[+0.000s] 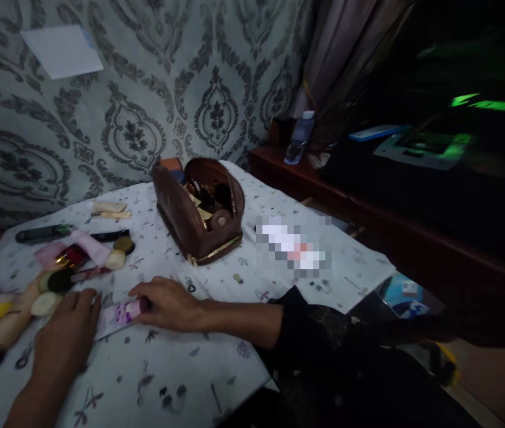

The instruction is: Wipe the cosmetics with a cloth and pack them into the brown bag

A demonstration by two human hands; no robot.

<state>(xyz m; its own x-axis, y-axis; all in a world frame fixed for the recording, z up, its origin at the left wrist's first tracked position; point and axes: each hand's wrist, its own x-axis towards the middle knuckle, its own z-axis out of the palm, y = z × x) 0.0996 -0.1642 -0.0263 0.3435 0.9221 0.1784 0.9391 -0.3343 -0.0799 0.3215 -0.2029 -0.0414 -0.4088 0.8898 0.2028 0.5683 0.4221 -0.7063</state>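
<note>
A lilac-and-white squeeze tube (pixel 121 315) with a dark purple cap lies level between my hands, low over the cloth. My right hand (pixel 169 304) is closed on its capped end, thumb and fingers to either side. At the other end, my left hand (pixel 67 327) has its fingers bent against the tube; the thumb is hidden. Just beyond the left fingers are a round cream-coloured lid (pixel 46 304) and a dark-tipped brush (pixel 59 280). Behind my right hand stands a brown cosmetic bag (pixel 181 223), unzipped, with several small items inside.
Several cosmetics, among them a pink tube (pixel 91 246) and a dark green tube (pixel 42 233), lie at the left. A blurred-out white item (pixel 290 244) rests right of the bag. A water bottle (pixel 300 138) stands on a dark red desk (pixel 274 163) beyond the patterned tablecloth (pixel 181 368).
</note>
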